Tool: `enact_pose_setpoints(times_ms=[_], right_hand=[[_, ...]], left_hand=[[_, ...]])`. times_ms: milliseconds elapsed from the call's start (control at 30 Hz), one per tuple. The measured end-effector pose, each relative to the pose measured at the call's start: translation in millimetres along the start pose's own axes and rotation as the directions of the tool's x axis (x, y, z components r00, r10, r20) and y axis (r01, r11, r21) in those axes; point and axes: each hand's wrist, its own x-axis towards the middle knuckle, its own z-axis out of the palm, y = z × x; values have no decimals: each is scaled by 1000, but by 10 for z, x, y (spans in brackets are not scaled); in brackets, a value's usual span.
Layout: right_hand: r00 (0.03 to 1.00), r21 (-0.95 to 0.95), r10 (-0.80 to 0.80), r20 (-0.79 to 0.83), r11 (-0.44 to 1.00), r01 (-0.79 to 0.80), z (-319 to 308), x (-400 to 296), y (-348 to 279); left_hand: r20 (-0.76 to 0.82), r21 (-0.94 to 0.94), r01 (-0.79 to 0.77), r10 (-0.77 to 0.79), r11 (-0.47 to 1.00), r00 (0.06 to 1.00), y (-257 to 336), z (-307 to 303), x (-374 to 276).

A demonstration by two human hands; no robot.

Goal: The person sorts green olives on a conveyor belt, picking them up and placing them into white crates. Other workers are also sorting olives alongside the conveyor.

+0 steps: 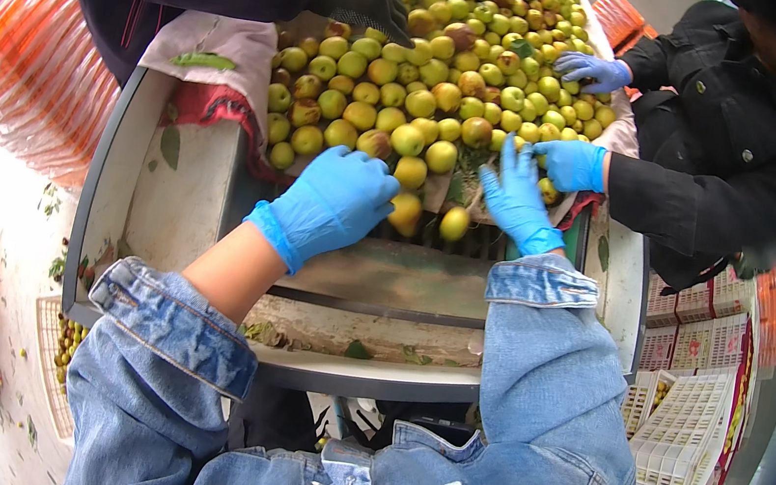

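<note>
Yellow-green, brown-blotched fruits (pixel 420 103), which look like jujubes, cover the sorting table before me. My left hand (pixel 338 198), in a blue disposable glove, reaches over the near edge of the pile. Its fingers curl downward, and whether anything is in them is hidden. Also gloved in blue, my right hand (pixel 519 195) is spread with fingers apart beside leafy debris (pixel 471 169) and the fruits. Between my hands, two loose fruits, one yellow (pixel 455 223) and one brown-tinged (pixel 405 214), sit over dark slotted rollers (pixel 433 240).
A co-worker's blue-gloved hand (pixel 568 165) works close to my right hand, with the same person's lilac-gloved hand (pixel 594 73) farther back. At left reaches another person's dark-gloved hand (pixel 369 5). White plastic crates (pixel 676 439) are stacked at right; orange wrapped stacks (pixel 48 68) stand at left.
</note>
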Motion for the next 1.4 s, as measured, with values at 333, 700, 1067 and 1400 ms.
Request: enact_pose_setpoints(times_ms=[333,700,1067,1400], right_hand=[[843,20,-331,424,934,357,-408,-343,-861],[957,88,-254,137,966,244,-157,115,-725],[874,66,-397,280,916,395,-285,457,-1470],[903,11,-349,252,934,358,-667,535,-1102]], left_hand=[[290,212,313,-366,926,884,-114,-15,-78],[264,118,30,-60,993,963,-154,134,-127],[279,-81,-145,162,986,946,-145,18,-106],[205,-120,29,-4,992,979,-135,75,-95]])
